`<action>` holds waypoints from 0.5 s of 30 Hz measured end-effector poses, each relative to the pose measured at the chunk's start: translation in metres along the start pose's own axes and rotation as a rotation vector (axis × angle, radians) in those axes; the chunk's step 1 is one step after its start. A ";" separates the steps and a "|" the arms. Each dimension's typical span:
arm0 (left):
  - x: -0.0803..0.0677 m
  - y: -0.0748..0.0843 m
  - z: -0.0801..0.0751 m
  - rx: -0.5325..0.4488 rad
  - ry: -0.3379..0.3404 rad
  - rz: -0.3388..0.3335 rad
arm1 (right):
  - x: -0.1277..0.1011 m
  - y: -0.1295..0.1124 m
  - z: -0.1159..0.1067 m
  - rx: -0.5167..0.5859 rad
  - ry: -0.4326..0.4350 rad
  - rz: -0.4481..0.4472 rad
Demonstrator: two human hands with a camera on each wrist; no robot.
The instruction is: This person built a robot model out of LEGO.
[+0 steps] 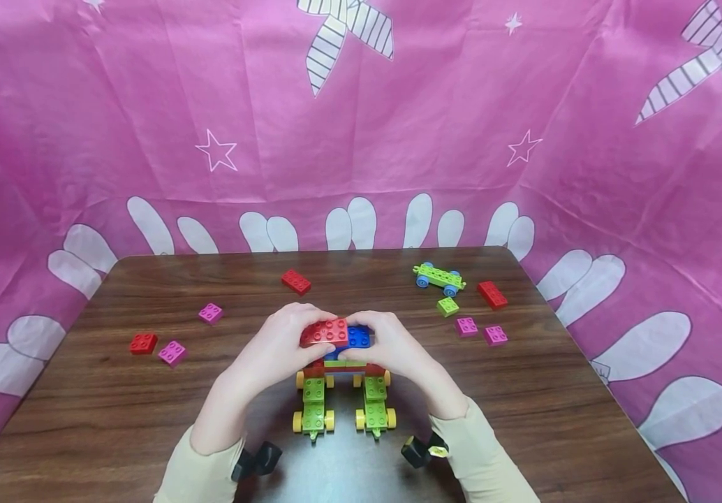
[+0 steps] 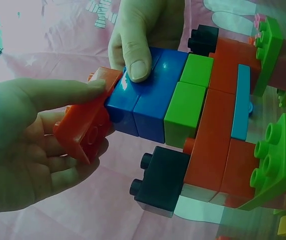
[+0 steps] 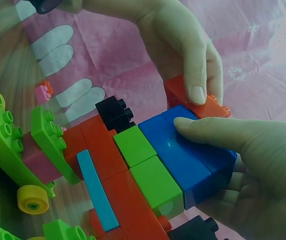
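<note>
My left hand [image 1: 279,346] pinches a red toy brick [image 2: 82,125] between thumb and fingers. This brick is tilted against the top of stacked blue bricks [image 2: 150,100], its hollow underside partly showing. Around the blue bricks my right hand [image 3: 258,155] is curled, thumb on the near face. Under them come lime green bricks [image 3: 155,185], then wide red bricks [image 3: 107,160] with a light blue piece [image 3: 97,190] on one face. Black bricks [image 2: 160,180] stick out at both sides. The figure stands on two lime wheeled bases [image 1: 313,417] with yellow wheels.
Loose red bricks [image 1: 296,281] and pink bricks [image 1: 211,313] lie about the brown table [image 1: 84,412]. At the back right stand a lime wheeled base [image 1: 438,276] with blue wheels and a small lime brick [image 1: 447,307]. A pink cloth [image 1: 367,154] hangs behind.
</note>
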State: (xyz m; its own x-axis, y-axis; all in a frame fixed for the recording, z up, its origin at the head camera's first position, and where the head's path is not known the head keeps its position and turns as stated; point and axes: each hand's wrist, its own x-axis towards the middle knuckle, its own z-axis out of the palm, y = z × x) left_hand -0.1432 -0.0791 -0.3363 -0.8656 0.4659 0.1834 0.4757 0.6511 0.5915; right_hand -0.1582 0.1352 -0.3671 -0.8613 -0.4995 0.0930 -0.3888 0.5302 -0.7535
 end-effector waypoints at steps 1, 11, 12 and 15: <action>0.000 0.000 0.000 0.001 -0.001 -0.001 | 0.000 0.000 0.000 0.000 0.000 0.001; 0.001 0.000 0.002 -0.027 -0.013 -0.052 | 0.000 0.001 0.000 -0.002 0.003 0.015; 0.001 0.001 0.002 -0.029 -0.015 -0.057 | 0.000 0.002 0.000 -0.002 0.003 0.016; 0.000 0.001 0.002 -0.031 -0.017 -0.071 | 0.000 0.002 0.001 -0.001 0.002 0.020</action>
State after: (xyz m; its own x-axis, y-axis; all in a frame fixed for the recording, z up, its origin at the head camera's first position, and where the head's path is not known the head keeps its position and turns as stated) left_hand -0.1426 -0.0768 -0.3369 -0.8941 0.4294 0.1274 0.4082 0.6641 0.6264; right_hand -0.1592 0.1356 -0.3689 -0.8695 -0.4875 0.0794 -0.3720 0.5406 -0.7545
